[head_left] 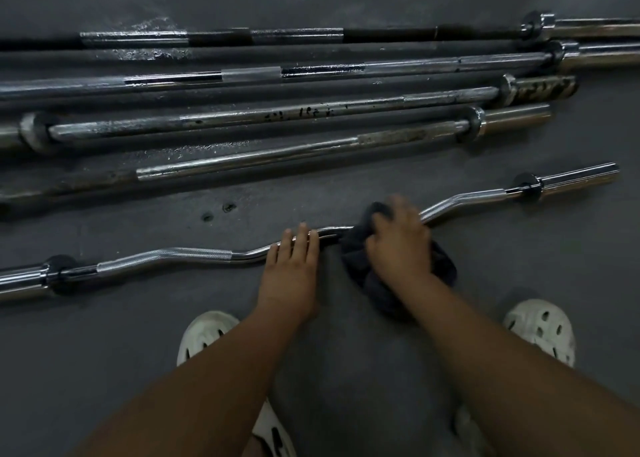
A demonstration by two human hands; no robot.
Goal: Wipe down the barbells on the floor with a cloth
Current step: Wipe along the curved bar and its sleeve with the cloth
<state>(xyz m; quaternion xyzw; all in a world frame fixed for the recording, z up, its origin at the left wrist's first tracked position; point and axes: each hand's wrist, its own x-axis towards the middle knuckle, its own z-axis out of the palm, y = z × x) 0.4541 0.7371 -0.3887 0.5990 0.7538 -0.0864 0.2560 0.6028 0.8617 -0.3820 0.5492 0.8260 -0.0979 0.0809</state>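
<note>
A chromed, zigzag-bent curl bar [194, 253] with knurled sections is laid on the dark grey rubber floor [346, 370] nearest the person, and it is the one being worked on. The left grip [292, 266] is released. Its straight fingers are laid flat across the bar's middle, probably so that the bar is kept from rolling under the wiping. The right grip [398, 245] is clenched around a bunched dark grey cloth [358, 266]. The cloth is pressed onto the shaft just beside the left grip, so that the metal is wrapped while it is rubbed. Several straight steel barbells [311, 112], duller and spotted, are lined up side by side further off. Whether they are already wiped cannot be told. Dark marks are seen on one of them, but nothing can be read, and no brand is shown.
</note>
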